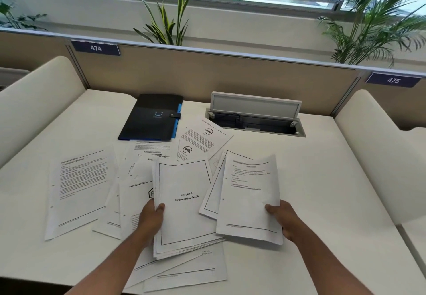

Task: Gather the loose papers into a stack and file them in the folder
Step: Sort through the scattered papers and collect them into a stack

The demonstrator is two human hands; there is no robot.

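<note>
Scattered across the desk (311, 179), papers remain — left hand (151, 217) grips the stack (184, 204), right hand (282, 217) pinches one sheet (250, 193) — square edges before adding.

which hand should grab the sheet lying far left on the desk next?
Left, probably. The far-left sheet lies on the left hand's side, though that hand grips the stack. The right hand holds a sheet and would have to cross over.

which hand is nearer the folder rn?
Left. The left hand grips a paper stack below the folder; the right hand holds a sheet farther right.
</note>
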